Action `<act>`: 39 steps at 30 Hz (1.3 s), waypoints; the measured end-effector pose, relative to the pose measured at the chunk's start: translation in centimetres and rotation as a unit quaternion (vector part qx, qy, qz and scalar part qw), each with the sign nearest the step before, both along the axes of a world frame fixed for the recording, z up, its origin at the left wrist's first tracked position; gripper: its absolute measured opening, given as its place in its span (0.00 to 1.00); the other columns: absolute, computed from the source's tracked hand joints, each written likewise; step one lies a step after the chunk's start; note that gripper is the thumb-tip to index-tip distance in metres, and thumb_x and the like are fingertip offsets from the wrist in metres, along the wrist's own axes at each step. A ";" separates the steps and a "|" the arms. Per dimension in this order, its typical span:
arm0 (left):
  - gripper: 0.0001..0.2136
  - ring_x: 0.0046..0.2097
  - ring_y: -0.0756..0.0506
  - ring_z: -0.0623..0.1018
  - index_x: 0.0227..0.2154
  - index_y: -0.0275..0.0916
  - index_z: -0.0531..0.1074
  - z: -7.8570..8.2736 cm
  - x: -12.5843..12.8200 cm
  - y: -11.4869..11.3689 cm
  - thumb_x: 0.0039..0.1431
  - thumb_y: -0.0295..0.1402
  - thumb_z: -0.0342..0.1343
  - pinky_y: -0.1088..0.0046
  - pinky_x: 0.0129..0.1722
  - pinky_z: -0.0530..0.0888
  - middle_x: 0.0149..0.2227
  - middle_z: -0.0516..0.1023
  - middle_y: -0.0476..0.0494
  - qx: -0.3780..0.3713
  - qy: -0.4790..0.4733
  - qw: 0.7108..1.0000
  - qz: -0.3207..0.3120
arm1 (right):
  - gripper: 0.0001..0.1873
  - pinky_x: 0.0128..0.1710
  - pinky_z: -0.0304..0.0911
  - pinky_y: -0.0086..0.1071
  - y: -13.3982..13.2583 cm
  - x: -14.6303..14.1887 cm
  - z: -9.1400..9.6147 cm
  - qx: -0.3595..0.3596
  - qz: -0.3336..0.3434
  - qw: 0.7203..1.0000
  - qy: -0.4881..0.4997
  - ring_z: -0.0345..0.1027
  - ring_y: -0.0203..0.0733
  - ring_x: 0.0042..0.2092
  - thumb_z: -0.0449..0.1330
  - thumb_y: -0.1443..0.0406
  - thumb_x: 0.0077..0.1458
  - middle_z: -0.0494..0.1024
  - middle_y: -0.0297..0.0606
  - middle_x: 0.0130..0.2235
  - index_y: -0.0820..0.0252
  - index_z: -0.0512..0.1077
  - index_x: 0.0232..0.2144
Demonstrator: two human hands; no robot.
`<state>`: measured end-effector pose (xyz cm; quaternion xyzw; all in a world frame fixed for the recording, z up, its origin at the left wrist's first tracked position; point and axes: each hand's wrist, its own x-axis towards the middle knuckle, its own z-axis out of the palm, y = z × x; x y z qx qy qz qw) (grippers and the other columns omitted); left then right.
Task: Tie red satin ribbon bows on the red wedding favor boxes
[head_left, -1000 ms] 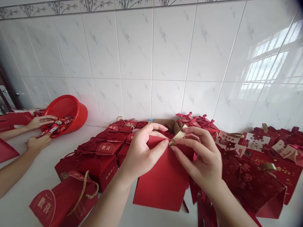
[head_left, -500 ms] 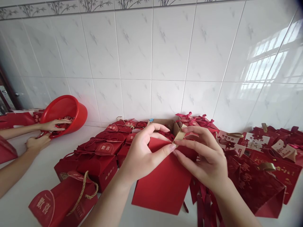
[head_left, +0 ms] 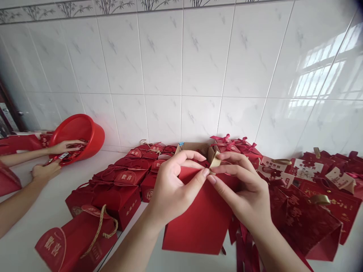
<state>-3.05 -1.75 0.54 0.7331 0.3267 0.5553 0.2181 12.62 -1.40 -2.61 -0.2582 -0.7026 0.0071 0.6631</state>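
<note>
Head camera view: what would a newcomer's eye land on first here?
The left hand and right hand meet in the centre, pinching the top edge of a plain red paper bag where a gold tab sticks up. Around them the white counter is heaped with red gift boxes. At far left another person's hand reaches into a tilted red basin of wrapped sweets.
</note>
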 end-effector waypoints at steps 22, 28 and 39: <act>0.04 0.37 0.46 0.78 0.30 0.38 0.71 -0.2 -0.2 0.6 0.53 0.32 0.60 0.71 0.41 0.74 0.33 0.78 0.45 0.036 -0.037 0.996 0.069 | 0.11 0.41 0.71 0.31 0.6 -1.6 -0.9 -0.139 0.054 0.981 0.128 0.72 0.39 0.41 0.63 0.65 0.53 0.77 0.37 0.39 0.56 0.70 0.41; 0.07 0.37 0.45 0.78 0.29 0.39 0.67 -0.4 0.1 0.5 0.53 0.34 0.60 0.71 0.36 0.74 0.29 0.76 0.47 0.005 -0.059 0.997 0.058 | 0.11 0.37 0.72 0.26 -0.1 -1.7 -0.8 -0.117 0.053 0.977 0.171 0.73 0.35 0.36 0.65 0.66 0.51 0.78 0.31 0.35 0.53 0.72 0.38; 0.09 0.35 0.46 0.77 0.29 0.39 0.64 -0.7 0.2 0.9 0.54 0.32 0.60 0.72 0.35 0.72 0.27 0.73 0.49 0.007 -0.071 0.997 0.040 | 0.15 0.36 0.73 0.28 0.2 -1.7 -0.7 -0.111 0.046 0.974 0.192 0.73 0.36 0.37 0.66 0.67 0.48 0.77 0.34 0.39 0.53 0.71 0.40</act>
